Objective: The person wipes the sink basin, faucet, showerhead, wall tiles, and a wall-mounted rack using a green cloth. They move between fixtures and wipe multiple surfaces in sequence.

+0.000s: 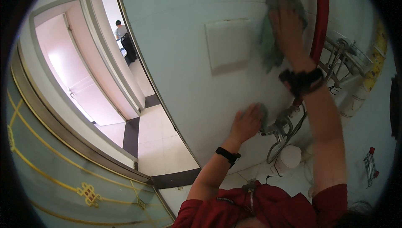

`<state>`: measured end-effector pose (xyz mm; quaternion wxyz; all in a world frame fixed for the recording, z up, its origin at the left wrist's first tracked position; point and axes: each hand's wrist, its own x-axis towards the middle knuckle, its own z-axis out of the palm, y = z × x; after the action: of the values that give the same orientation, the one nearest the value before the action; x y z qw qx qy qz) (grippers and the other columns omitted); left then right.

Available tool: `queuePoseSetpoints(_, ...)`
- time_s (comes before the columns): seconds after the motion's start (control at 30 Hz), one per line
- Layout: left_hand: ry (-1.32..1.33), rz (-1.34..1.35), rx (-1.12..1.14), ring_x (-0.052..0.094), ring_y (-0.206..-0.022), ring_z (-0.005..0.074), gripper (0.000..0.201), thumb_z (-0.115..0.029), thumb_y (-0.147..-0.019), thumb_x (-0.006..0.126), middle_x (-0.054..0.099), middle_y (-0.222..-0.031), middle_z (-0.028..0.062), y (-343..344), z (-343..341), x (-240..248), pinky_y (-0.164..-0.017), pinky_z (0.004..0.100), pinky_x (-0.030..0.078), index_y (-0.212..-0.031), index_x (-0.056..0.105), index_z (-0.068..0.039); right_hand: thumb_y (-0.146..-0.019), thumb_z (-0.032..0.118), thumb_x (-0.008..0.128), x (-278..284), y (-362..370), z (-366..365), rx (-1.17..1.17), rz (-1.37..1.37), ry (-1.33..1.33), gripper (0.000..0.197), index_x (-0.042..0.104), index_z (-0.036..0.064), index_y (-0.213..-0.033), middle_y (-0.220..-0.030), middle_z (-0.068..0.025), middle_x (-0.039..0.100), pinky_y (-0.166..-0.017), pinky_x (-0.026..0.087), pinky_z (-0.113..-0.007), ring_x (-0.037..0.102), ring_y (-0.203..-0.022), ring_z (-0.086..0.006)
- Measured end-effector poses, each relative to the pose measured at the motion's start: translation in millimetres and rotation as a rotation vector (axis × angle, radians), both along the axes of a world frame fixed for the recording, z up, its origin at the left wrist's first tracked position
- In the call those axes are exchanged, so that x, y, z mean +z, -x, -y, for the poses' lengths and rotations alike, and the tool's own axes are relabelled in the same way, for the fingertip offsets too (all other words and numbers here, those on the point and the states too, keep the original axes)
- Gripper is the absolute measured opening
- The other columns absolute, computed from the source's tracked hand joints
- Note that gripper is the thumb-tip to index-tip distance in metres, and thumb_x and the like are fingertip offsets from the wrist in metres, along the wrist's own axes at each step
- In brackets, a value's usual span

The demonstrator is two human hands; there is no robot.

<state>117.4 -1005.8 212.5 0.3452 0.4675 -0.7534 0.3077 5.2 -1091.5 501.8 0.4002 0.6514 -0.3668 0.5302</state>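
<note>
High on the white wall, my right hand (287,25) presses a green cloth (272,43) flat against the surface; both are blurred by motion. Lower down, my left hand (247,123) rests against the same wall. Its fingers are over a small green cloth or pad (264,114), mostly hidden behind them. A square white cover plate (228,46) sits on the wall to the left of the right hand. Close to the left fingertips is a metal tap (279,128).
A red pipe (320,18) runs down beside my right wrist. Metal racks (345,56) and a hose are at the right, with a white bucket (289,157) below the tap. Doorways and a glass panel (63,173) stand left; another person (125,39) is far off.
</note>
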Motion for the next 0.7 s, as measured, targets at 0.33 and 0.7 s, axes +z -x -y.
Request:
queuePoseSetpoints(0.33,-0.002,-0.358,-0.196,0.056,-0.092,0.0286,0.039,-0.002,-0.068,0.056,0.059,-0.101,0.0119,-32,-31,13,-0.079,0.0388,0.045,-0.106,0.058,-0.006,-0.085,0.021,0.047,-142,17,-21,-0.055,-0.314,-0.604,0.028,0.054,-0.0040,-0.096,-0.097,-0.0243,0.054,-0.083,0.037,-0.050,0.049,-0.094,-0.0416)
queuePoseSetpoints(0.7,0.308,-0.726,0.027,0.055,-0.078,0.0284,0.046,0.006,-0.060,0.053,0.054,-0.086,0.0126,-76,-64,62,-0.071,0.0339,0.047,-0.106,0.060,0.000,-0.086,0.026,0.047,-116,-11,-23,0.013,-0.148,-0.381,0.031,0.058,0.0007,-0.072,-0.078,-0.0220,0.056,-0.073,0.040,-0.053,0.052,-0.078,-0.0375)
